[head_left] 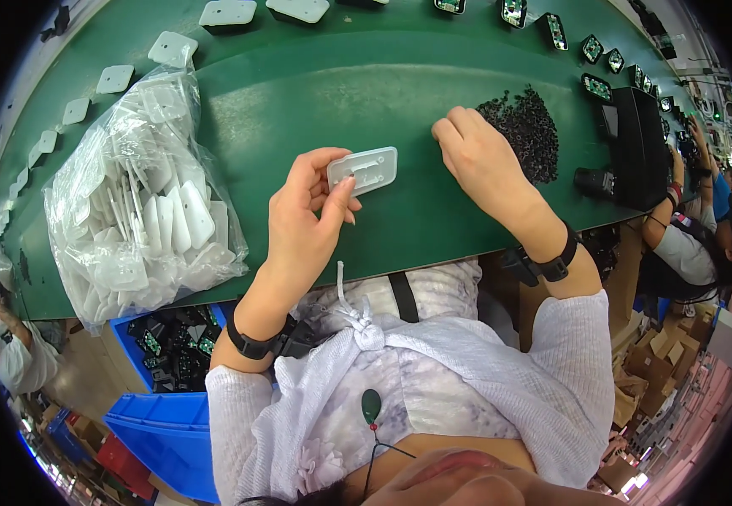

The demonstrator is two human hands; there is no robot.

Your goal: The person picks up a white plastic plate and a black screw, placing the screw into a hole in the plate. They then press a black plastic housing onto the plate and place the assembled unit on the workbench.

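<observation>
My left hand [311,202] grips a white plastic cover [376,169] between thumb and fingers, its inner face with molded posts turned up. Above the green table, my right hand [475,152] is closed, with thumb and fingertips drawn together; whatever they pinch, if anything, is too small to make out. Just right of that hand lies a pile of small black parts [528,126]. A clear plastic bag [142,194] full of white covers stands to the left of my left hand.
Along the far edge of the green table [298,110] run white-topped housings [227,13] and black housings with circuit boards [555,32]. A black box [638,152] stands at right. Blue bins [163,438] sit below the left edge. Co-workers [691,244] are at both sides.
</observation>
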